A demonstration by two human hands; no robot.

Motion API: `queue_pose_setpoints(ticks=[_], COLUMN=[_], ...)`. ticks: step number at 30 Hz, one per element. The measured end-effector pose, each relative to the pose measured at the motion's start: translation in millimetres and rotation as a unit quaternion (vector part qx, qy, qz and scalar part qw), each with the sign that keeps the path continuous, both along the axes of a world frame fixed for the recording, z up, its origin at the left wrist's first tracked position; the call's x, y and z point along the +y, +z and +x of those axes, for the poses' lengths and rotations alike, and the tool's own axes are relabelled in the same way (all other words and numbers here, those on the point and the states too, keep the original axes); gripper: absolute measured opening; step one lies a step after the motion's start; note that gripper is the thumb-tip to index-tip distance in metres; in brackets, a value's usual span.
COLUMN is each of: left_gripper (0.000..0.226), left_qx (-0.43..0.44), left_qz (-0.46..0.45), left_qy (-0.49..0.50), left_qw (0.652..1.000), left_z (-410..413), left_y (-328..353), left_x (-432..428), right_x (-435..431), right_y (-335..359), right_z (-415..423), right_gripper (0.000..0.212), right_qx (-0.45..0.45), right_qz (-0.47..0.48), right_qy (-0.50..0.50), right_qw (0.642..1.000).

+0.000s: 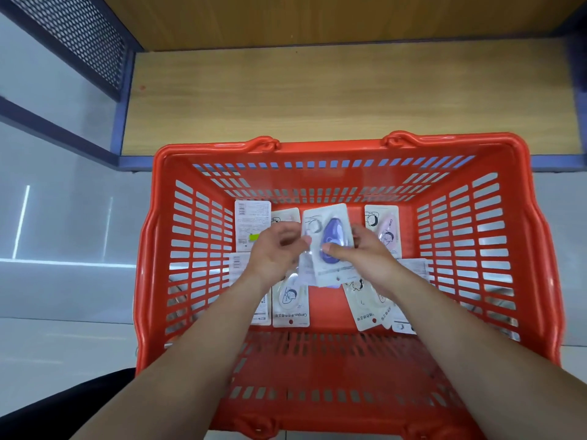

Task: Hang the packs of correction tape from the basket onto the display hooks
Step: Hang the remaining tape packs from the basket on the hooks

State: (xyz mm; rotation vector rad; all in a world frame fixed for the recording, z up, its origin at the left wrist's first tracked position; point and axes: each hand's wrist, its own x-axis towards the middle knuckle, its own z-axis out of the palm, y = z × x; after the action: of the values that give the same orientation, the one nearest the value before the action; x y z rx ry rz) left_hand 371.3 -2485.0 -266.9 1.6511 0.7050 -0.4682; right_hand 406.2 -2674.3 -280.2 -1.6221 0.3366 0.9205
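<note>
A red plastic basket [317,149] stands on the floor below me, with both my forearms reaching into it. My right hand [362,252] grips a white pack with a purple correction tape [330,236], thumb pressed on the blister. My left hand [276,252] hovers just left of that pack, fingers curled and blurred; whether it touches the pack's left edge is unclear. Several more packs lie flat on the basket floor: one back-side up [251,217] at far left, a pink one [382,230] at far right, a white one [290,303] near me. No display hooks are in view.
A low wooden shelf board [333,100] with a blue metal frame lies just beyond the basket. A perforated dark metal panel [79,33] stands at the upper left. Grey floor tiles [63,296] surround the basket.
</note>
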Motion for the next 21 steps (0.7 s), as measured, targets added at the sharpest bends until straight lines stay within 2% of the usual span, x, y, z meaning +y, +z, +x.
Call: queue_pose_setpoints(ticks=[4,6,8,11,13,16,21], left_gripper=[0.053,0.065,0.064,0.053,0.056,0.065,0.062], left_qx=[0.024,0.041,0.036,0.027,0.03,0.044,0.007], left_qz=[0.15,0.181,0.181,0.165,0.173,0.212,0.247], left_qy=[-0.062,-0.106,-0.113,-0.073,-0.063,-0.078,-0.128], left_qw=[0.986,0.977,0.976,0.983,0.982,0.973,0.96], left_z=[-0.4,-5.3,-8.8,-7.6,-5.5,-2.5,-6.8], left_y=[-14.2,-21.0,-26.7,-34.3,-38.4,-41.3,-43.5], left_x=[8.9,6.1,2.0,-0.5,-4.5,-13.8,-19.7], right_x=[-25.3,-31.3,-33.6,-36.7,-37.9,-37.0,-31.6], right_y=[5.1,2.4,1.2,-1.9,-4.7,-10.1,-22.4], right_z=[6.0,3.9,1.6,0.9,1.1,0.9,1.2], right_gripper=[0.044,0.045,0.04,0.036,0.036,0.039,0.053], right_qx=[-0.018,-0.011,0.002,0.004,0.004,0.005,-0.004], right_qz=[-0.077,-0.077,-0.066,-0.059,-0.058,-0.061,-0.09], right_qy=[-0.033,-0.037,-0.055,-0.069,-0.066,-0.061,-0.042], right_qw=[0.996,0.996,0.996,0.996,0.996,0.996,0.995])
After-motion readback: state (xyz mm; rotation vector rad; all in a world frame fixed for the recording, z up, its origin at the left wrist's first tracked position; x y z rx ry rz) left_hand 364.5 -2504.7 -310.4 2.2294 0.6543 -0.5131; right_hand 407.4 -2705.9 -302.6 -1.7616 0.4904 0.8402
